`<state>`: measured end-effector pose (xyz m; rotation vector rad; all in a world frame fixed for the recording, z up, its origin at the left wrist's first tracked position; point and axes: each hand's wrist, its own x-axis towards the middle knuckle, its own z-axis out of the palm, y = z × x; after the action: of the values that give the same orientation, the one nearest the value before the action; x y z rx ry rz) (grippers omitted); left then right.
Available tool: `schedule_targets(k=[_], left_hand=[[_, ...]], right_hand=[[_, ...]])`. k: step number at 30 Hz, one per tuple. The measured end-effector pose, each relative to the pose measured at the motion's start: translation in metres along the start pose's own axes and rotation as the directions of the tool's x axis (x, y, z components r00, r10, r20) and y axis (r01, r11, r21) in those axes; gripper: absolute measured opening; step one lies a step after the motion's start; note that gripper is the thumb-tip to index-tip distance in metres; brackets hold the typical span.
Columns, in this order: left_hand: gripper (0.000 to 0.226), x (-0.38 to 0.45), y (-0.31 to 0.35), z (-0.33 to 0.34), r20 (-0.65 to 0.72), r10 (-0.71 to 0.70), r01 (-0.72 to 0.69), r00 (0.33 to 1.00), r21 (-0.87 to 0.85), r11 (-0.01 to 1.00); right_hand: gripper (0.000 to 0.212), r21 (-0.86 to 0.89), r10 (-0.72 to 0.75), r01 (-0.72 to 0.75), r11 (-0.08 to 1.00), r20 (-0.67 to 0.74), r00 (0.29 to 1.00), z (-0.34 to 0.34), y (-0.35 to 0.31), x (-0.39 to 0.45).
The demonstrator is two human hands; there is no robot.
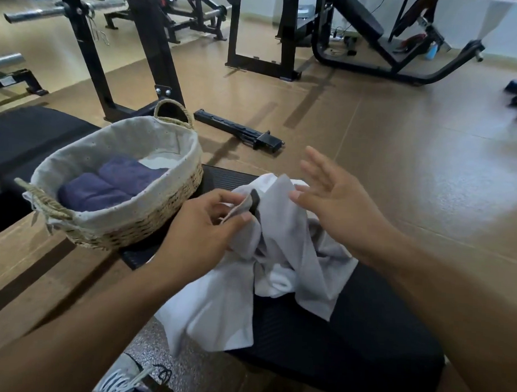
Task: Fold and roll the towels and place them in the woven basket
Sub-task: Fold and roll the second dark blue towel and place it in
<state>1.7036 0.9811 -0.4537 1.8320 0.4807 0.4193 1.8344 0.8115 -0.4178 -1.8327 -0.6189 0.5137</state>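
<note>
Head-camera view across a gym: nearest, one sneaker point(126, 378) rests on the floor below the black padded worktop point(348, 348), where the unfolded towels are heaped within easy reach. Two seem to lie there, a white towel point(216, 312) underneath and a pale grey towel point(294, 236) crumpled over it, though the folds make the count uncertain. Left hand point(202, 232) pinches the grey towel's edge by its dark tag between thumb and fingers, probably to find a corner before spreading it. Right hand point(331, 205) hovers just above the cloth, fingers spread and straight, its grip loose around nothing, apparently poised to catch the opposite edge. Just beyond the left hand, one woven basket point(137, 226) with a cloth liner sits at the worktop's far end, near enough for quick loading; two rolled purple towels point(109, 183) lie side by side inside, room remaining. Weight machines point(362, 37) stand further back.
</note>
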Motion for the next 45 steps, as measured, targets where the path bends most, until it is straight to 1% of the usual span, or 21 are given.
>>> schedule_targets(k=[2, 5, 6, 8, 11, 13, 15, 16, 18, 19, 21, 22, 25, 28, 30, 32, 35, 38, 39, 42, 45], left_hand=[[0.005, 0.002, -0.001, 0.000, -0.035, 0.000, 0.000, 0.999, 0.008, 1.000], [0.017, 0.002, 0.000, -0.003, -0.061, -0.004, 0.006, 0.998, 0.033, 0.999], [0.020, 0.002, 0.001, -0.003, -0.061, -0.008, 0.011, 0.998, 0.050, 0.999], [0.027, 0.001, 0.000, -0.005, -0.073, -0.005, 0.012, 0.997, 0.093, 0.996], [0.040, -0.002, 0.000, -0.006, -0.094, 0.017, -0.005, 0.995, 0.128, 0.992], [0.040, -0.002, 0.000, -0.007, -0.093, 0.026, -0.014, 0.995, 0.125, 0.992], [0.032, 0.000, -0.002, -0.009, -0.098, 0.014, -0.003, 0.995, 0.104, 0.995], [0.027, 0.001, -0.002, -0.010, -0.099, -0.003, 0.011, 0.995, 0.085, 0.996], [0.022, 0.000, -0.002, -0.012, -0.094, -0.026, 0.030, 0.995, 0.042, 0.999], [0.020, -0.001, -0.002, -0.012, -0.091, -0.023, 0.026, 0.996, 0.034, 0.999], [0.017, -0.004, 0.002, -0.011, -0.072, 0.018, -0.015, 0.997, 0.039, 0.999], [0.015, -0.006, 0.004, -0.011, -0.052, 0.047, -0.045, 0.998, 0.033, 0.998], [0.012, -0.009, 0.010, -0.011, 0.022, 0.079, -0.078, 0.997, -0.039, 0.996], [0.015, -0.011, 0.012, -0.011, 0.091, 0.063, -0.048, 0.994, -0.163, 0.985], [0.011, -0.012, 0.013, -0.008, 0.112, -0.002, 0.030, 0.994, -0.253, 0.967], [0.021, -0.011, 0.010, -0.004, 0.124, -0.091, 0.126, 0.988, -0.312, 0.942], [0.011, -0.009, 0.006, -0.001, 0.134, -0.156, 0.191, 0.979, -0.310, 0.931], [0.007, -0.011, 0.002, 0.001, 0.117, -0.138, 0.162, 0.983, -0.229, 0.960], [0.008, -0.013, 0.001, 0.003, 0.108, -0.127, 0.147, 0.986, -0.204, 0.968], [0.004, -0.018, 0.000, 0.009, 0.084, -0.132, 0.146, 0.988, -0.192, 0.970], [0.003, -0.019, 0.001, 0.011, 0.046, -0.146, 0.152, 0.988, -0.209, 0.966]], right_hand=[[0.069, -0.270, -0.068, 0.043, 0.962, -0.087, 0.994, -0.006, 0.006, -0.001], [0.024, -0.508, -0.166, 0.103, 0.855, -0.079, 0.983, -0.013, 0.005, -0.004], [0.020, -0.556, -0.160, 0.111, 0.824, -0.040, 0.986, -0.016, 0.000, -0.008], [0.027, -0.644, -0.047, 0.137, 0.753, 0.155, 0.987, -0.023, -0.010, -0.017], [0.040, -0.763, 0.261, 0.293, 0.577, 0.511, 0.819, -0.020, -0.020, -0.034], [0.044, -0.828, 0.349, 0.389, 0.404, 0.533, 0.771, -0.011, -0.018, -0.042], [0.038, -0.856, 0.290, 0.445, 0.263, 0.510, 0.810, -0.006, -0.013, -0.040], [0.033, -0.856, 0.244, 0.452, 0.252, 0.508, 0.826, -0.005, -0.012, -0.038], [0.022, -0.803, 0.130, 0.483, 0.350, 0.552, 0.824, -0.008, -0.011, -0.034], [0.017, -0.738, 0.044, 0.498, 0.455, 0.577, 0.815, -0.010, -0.012, -0.032], [0.010, -0.489, -0.230, 0.525, 0.696, 0.541, 0.809, -0.009, -0.016, -0.034], [0.009, -0.341, -0.381, 0.558, 0.756, 0.464, 0.800, -0.009, -0.020, -0.036], [0.012, -0.077, -0.620, 0.647, 0.759, 0.218, 0.753, -0.006, -0.028, -0.037], [0.011, -0.040, -0.595, 0.597, 0.801, 0.051, 0.802, -0.006, -0.026, -0.032], [0.010, -0.188, -0.501, 0.496, 0.848, 0.023, 0.865, -0.006, -0.016, -0.026], [0.008, -0.361, -0.384, 0.369, 0.857, 0.030, 0.923, -0.005, -0.003, -0.019], [0.008, -0.475, -0.249, 0.212, 0.854, -0.016, 0.968, -0.004, 0.002, -0.011], [0.005, -0.516, -0.177, 0.143, 0.845, -0.017, 0.984, -0.004, 0.000, -0.013], [0.010, -0.573, -0.180, 0.164, 0.803, 0.028, 0.983, -0.004, -0.002, -0.016], [0.062, -0.720, -0.254, 0.379, 0.582, 0.282, 0.925, 0.002, 0.000, -0.022], [0.068, -0.677, -0.378, 0.526, 0.514, 0.372, 0.848, 0.013, 0.000, -0.023]])
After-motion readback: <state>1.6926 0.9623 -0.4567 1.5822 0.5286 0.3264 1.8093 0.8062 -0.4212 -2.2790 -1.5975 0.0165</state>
